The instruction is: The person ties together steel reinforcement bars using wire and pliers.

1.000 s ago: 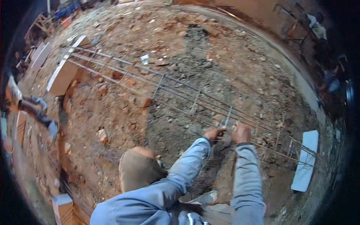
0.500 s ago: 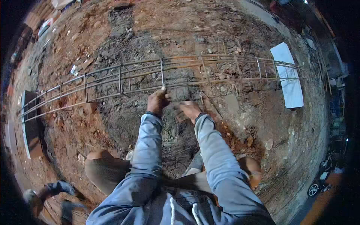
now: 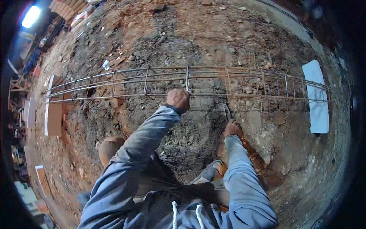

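A long rebar cage (image 3: 131,81) of thin bars and square stirrups runs across the view above the ground. My left hand (image 3: 178,100) is closed at the near lower bar, where a stirrup (image 3: 187,78) meets it. Its fingertips are mostly hidden behind the knuckles, but the fist appears wrapped on the cage there. In my right hand (image 3: 232,128) I grip a pair of pincers (image 3: 227,110) by the handles. The jaws point up toward the cage, a little short of the near bar.
The cage's left end rests on a brown block (image 3: 53,117), its right end on a white block (image 3: 317,103). Around it lies rough, stony soil (image 3: 206,45). Another brick-like block (image 3: 42,179) lies at lower left, and a bright lamp (image 3: 31,16) shines at upper left.
My right hand has moved right and down, away from my left hand, and taken hold of the pincers from the ground. My left hand stays at the stirrup. The view has shifted.
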Tool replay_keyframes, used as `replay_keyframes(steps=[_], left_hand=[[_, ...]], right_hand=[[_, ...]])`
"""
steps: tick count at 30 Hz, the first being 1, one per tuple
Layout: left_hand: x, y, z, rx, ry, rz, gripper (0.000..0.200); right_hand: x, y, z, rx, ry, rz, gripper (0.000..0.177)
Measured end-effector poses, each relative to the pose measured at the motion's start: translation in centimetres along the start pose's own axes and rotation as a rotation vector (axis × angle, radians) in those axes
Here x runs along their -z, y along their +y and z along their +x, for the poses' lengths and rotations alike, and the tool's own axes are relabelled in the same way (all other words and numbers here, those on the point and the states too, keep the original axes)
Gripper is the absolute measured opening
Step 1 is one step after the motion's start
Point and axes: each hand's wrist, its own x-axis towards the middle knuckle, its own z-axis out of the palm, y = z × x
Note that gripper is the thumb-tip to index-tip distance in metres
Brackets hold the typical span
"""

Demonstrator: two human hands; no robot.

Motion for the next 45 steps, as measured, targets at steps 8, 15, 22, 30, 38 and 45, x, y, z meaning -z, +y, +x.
replay_keyframes(steps=[8,15,22,30,38,45], left_hand=[[-1.7,0.9,-3.6,0.417,0.204,-0.553,0.032],[-2.4,0.8,-4.7,0.827,-0.082,-1.722,0.036],[-2.4,-0.7,-4.2,0.531,-0.123,-1.618,0.027],[-1.9,-1.5,-4.3,0.817,-0.401,-1.937,0.030],[-1.2,-0.8,-4.8,0.747,-0.410,-1.906,0.037],[-4.2,1.0,-3.5,0.789,-0.692,-2.400,0.021]], right_hand=[[15.5,-8.0,-10.0,0.317,-0.611,-0.034,0.032],[10.6,-7.8,-15.5,0.145,-0.412,1.083,0.058],[21.1,-12.5,-18.3,0.102,-0.454,0.926,0.071],[23.7,-13.2,-18.4,0.388,-0.147,0.344,0.066],[18.9,-15.2,-20.8,-0.305,-0.876,1.539,0.029],[16.0,-13.9,-19.0,-0.157,-0.994,1.354,0.033]])
